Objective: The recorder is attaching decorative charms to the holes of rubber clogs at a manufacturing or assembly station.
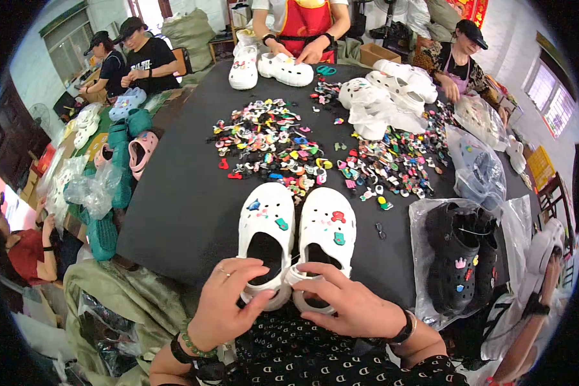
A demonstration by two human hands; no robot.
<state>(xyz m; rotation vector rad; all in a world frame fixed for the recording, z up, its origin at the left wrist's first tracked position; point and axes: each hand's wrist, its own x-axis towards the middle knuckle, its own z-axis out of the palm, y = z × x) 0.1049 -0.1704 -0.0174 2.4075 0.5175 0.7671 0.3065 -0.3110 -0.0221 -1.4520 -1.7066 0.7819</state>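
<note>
A pair of white clogs stands side by side at the table's near edge, toes pointing away from me. My left hand grips the heel of the left clog, its thumb and fingers around the rim. At the right clog, my right hand pinches the heel strap. The left clog carries a blue charm and a green charm. On the right clog sit a red charm and another green charm. Beyond the toes lies a colourful heap of loose shoe charms.
A second charm heap lies to the right, below a pile of bagged white clogs. Black clogs in clear plastic lie at right. Across the table a co-worker's hands touch a white clog. Teal clogs fill a left-hand table.
</note>
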